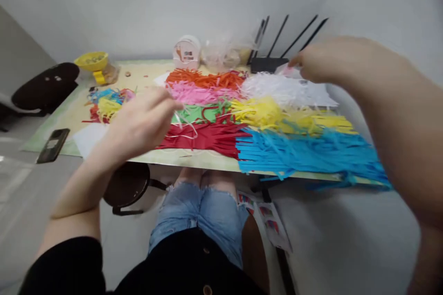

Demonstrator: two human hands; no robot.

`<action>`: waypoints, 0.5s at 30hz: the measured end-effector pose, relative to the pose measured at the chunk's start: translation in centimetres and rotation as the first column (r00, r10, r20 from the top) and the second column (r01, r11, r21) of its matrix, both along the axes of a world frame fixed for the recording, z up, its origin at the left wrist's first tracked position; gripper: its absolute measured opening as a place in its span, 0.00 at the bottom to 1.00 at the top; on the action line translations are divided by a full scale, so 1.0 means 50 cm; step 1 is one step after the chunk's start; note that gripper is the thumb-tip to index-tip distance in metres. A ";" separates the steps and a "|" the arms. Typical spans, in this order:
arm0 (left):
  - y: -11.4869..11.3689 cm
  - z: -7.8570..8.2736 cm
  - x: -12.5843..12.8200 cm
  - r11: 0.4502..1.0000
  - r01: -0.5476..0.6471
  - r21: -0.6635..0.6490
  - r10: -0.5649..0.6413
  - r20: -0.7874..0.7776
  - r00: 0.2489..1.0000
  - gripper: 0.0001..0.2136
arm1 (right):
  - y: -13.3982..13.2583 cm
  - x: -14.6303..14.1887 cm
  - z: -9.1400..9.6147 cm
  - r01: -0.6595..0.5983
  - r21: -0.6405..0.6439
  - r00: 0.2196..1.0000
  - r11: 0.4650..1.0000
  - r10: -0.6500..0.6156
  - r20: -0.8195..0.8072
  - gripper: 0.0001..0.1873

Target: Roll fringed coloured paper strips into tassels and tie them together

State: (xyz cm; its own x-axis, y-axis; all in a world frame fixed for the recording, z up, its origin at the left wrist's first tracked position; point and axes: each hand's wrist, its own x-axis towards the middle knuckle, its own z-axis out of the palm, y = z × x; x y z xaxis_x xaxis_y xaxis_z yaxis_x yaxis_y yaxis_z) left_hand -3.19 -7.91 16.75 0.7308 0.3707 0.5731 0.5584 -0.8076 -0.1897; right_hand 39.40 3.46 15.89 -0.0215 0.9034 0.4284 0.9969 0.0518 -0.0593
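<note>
Piles of thin paper strips lie side by side on the table [44, 136]: orange [204, 78], pink [197, 94], green [197, 113], red [207, 136], white [277, 87], yellow [277, 115] and blue [304, 152]. My left hand [143, 120] hovers over the red pile's left end, its fingers pinched on a few white strips [185, 126] that curl over the red. My right hand [321, 62] reaches to the far side of the white pile. Its fingers are closed at the pile's edge, blurred by motion.
A black phone [53, 144] lies near the table's left edge beside a white sheet [88, 138]. A mixed heap of coloured strips [107, 103], a yellow bowl [92, 61], a white tub [187, 51], clear bags [224, 55] and a black router [270, 62] line the back. A round stool [128, 186] stands below.
</note>
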 end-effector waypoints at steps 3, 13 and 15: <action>-0.056 -0.080 0.016 0.968 0.251 -0.024 -0.237 0.259 0.936 0.13 | -0.115 -0.158 -0.044 -0.359 0.059 0.925 0.931 0.364 -0.110 0.15; -0.137 -0.238 -0.061 0.486 0.739 -0.466 0.046 0.858 0.511 0.17 | -0.247 -0.432 -0.161 -0.917 -0.051 0.222 0.395 0.401 -0.889 0.13; -0.142 -0.273 -0.065 0.313 0.829 -0.464 0.235 0.883 0.405 0.19 | -0.242 -0.425 -0.179 -0.904 -0.065 0.255 0.423 0.412 -0.875 0.12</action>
State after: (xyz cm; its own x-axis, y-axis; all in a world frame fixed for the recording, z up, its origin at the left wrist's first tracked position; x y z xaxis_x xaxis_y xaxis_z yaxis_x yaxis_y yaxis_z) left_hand -6.45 -15.00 3.10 0.3821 0.8154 0.4348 -0.3698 -0.2963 0.8806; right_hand 18.14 -8.63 6.94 -0.6751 0.7188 0.1658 0.1871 0.3842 -0.9041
